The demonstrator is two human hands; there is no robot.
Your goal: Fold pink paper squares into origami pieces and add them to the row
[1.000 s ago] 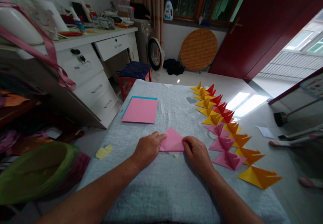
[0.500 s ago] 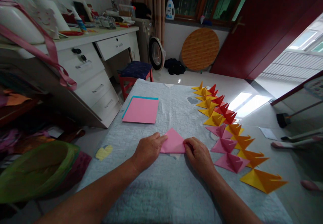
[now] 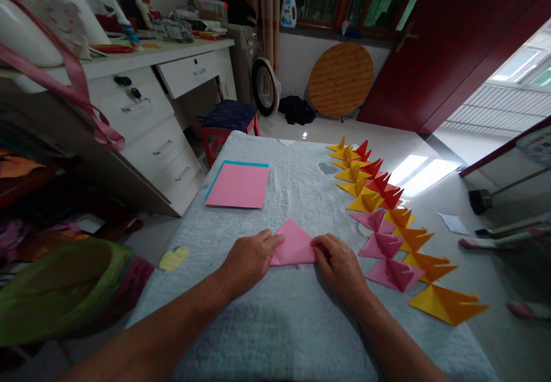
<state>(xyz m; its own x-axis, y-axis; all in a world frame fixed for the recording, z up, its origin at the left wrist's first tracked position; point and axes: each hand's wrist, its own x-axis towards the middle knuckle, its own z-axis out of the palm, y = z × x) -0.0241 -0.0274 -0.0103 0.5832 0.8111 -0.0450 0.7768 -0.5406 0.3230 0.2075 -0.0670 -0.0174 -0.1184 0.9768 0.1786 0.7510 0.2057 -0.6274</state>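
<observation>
A folded sheet of pink origami paper [image 3: 293, 244] lies on the cloth-covered table [image 3: 267, 324], its peak pointing away from me. My left hand [image 3: 252, 256] grips its left corner between thumb and fingers. At the right corner, my right hand [image 3: 338, 261] pinches the paper with its fingers curled. Beyond my left hand rests a stack of square paper [image 3: 239, 186], pink on top with a blue edge showing. To the right stand rows of folded paper cranes: yellow ones [image 3: 365, 201], red ones [image 3: 391, 195], pink ones [image 3: 394, 274] and orange ones [image 3: 430, 264].
A white desk [image 3: 146, 115] with drawers runs along the left, a red stool [image 3: 228, 117] beside it. A green-rimmed bin [image 3: 107, 256] stands left of the table. A washing machine [image 3: 241, 49] with its door open and a round wooden board [image 3: 342, 79] are at the back.
The view has shifted slightly. Both hands stay on the pink paper's corners, and its lower left edge sits slightly closer to me. The cranes and the paper stack have not moved on the table.
</observation>
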